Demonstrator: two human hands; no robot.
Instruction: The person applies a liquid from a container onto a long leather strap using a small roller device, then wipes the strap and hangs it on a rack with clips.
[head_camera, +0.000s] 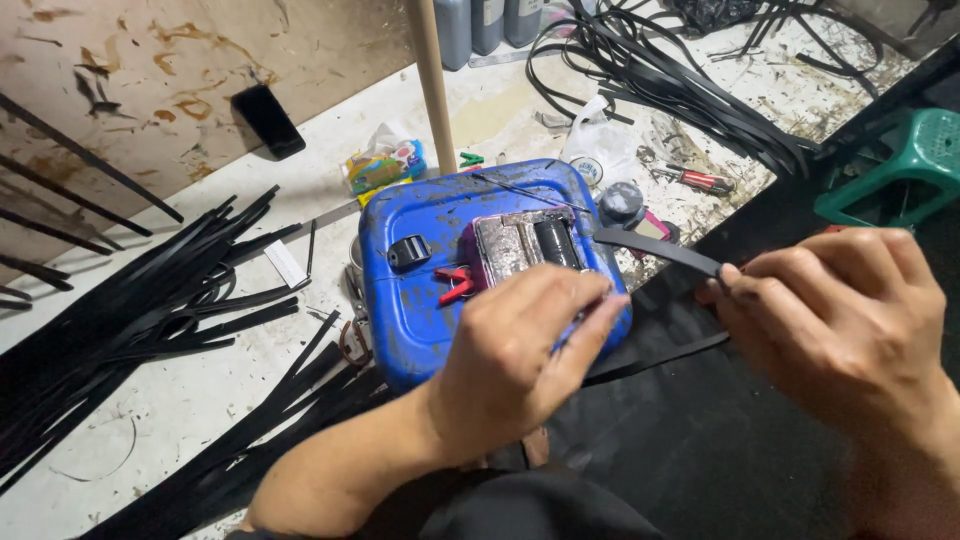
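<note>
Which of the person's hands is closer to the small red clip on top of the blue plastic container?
Left. The left hand rests on the blue plastic container, just right of the small red clip. The right hand is off past the container's right edge, pinching a black strap.

The strap pinched in the right hand was black. Just beyond the left hand, the canister was bright blue, smeared dark, with a red clip and a purple, silver-grey roller block. Farther right of the grip stood a green stool. Left of it, the strips were black on a white, stained tabletop.
</note>
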